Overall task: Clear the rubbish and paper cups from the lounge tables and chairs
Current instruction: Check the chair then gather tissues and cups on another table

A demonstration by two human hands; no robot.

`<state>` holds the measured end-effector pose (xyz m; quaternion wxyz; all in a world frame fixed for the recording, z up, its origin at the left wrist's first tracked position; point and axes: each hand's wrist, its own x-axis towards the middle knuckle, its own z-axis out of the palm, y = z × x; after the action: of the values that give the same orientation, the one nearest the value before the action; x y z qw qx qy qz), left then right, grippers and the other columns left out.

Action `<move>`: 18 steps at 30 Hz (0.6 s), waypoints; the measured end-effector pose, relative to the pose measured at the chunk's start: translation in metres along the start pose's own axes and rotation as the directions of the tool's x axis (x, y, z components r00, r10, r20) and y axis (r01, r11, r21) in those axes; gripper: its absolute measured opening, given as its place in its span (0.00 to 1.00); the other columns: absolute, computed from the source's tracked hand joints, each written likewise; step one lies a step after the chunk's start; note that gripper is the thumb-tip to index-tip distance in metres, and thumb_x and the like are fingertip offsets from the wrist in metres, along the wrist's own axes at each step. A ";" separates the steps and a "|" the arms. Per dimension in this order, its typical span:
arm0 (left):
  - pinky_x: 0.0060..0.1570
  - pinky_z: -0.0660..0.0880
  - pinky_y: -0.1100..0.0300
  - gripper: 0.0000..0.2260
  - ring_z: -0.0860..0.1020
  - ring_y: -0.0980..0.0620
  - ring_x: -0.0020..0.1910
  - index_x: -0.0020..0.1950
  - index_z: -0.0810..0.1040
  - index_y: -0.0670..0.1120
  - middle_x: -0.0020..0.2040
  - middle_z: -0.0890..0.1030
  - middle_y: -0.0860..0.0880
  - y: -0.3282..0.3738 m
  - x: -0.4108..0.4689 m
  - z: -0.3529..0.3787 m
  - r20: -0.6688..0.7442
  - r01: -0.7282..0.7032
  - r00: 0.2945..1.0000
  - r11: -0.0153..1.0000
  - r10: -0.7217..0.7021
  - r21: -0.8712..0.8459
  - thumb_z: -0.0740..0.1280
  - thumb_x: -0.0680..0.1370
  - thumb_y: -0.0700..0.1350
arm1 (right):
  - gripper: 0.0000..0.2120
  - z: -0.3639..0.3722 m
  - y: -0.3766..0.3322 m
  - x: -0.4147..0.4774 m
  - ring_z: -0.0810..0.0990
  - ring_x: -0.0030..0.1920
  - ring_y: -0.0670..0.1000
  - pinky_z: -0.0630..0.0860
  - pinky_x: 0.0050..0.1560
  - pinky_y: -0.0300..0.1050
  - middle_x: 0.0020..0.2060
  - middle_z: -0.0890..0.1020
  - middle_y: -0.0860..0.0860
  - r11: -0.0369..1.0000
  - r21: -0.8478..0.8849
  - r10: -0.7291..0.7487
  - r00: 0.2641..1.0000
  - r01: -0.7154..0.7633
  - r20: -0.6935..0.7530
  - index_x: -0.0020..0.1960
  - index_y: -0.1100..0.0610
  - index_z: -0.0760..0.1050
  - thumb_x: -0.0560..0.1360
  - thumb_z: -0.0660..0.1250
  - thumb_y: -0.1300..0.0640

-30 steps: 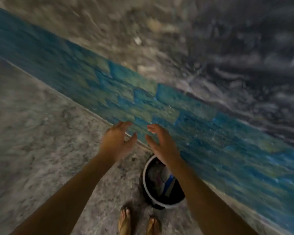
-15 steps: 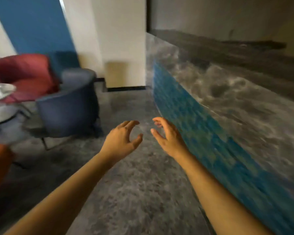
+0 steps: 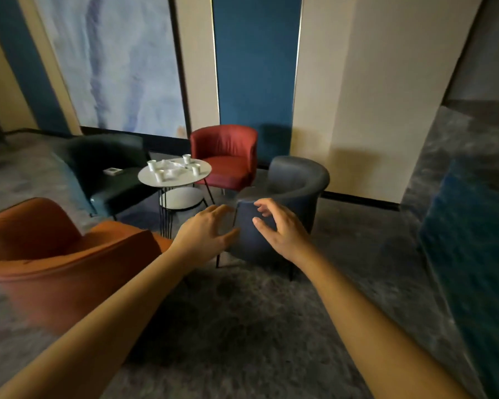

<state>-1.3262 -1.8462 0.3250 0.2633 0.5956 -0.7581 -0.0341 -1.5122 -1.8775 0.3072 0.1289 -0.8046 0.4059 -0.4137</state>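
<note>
both hands empty; paper cups (image 3: 159, 174) on table (image 3: 198, 175)

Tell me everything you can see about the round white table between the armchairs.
The round white table has a smooth, pale circular top, a smaller round white shelf underneath, and thin black wire legs. It stands upright on the grey floor, with a red armchair behind it and a dark green armchair to its left. Four white paper cups stand upright on the top, among crumpled white rubbish. Nothing else touches it.
</note>
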 end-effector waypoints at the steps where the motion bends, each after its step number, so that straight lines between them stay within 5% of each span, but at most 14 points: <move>1: 0.50 0.72 0.55 0.22 0.75 0.48 0.56 0.67 0.68 0.51 0.63 0.74 0.49 -0.015 0.011 0.000 -0.011 0.026 1.000 1.000 -0.026 0.007 0.63 0.75 0.56 | 0.15 0.013 0.006 0.018 0.75 0.56 0.51 0.72 0.54 0.43 0.55 0.78 0.55 1.000 0.004 -0.013 1.000 0.013 0.026 0.62 0.58 0.71 0.77 0.63 0.54; 18: 0.52 0.74 0.50 0.19 0.75 0.48 0.55 0.64 0.71 0.48 0.59 0.76 0.47 -0.283 0.294 0.015 -0.159 0.334 0.934 0.940 -0.320 0.074 0.63 0.75 0.54 | 0.14 0.228 0.157 0.391 0.76 0.54 0.53 0.73 0.54 0.49 0.53 0.78 0.56 0.972 0.169 -0.205 0.947 0.166 0.249 0.60 0.59 0.72 0.76 0.63 0.55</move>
<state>-1.1273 -2.2028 0.3140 0.2783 0.7268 -0.6279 0.0036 -1.2940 -2.3041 0.2987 0.2009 -0.8758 0.2760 -0.3413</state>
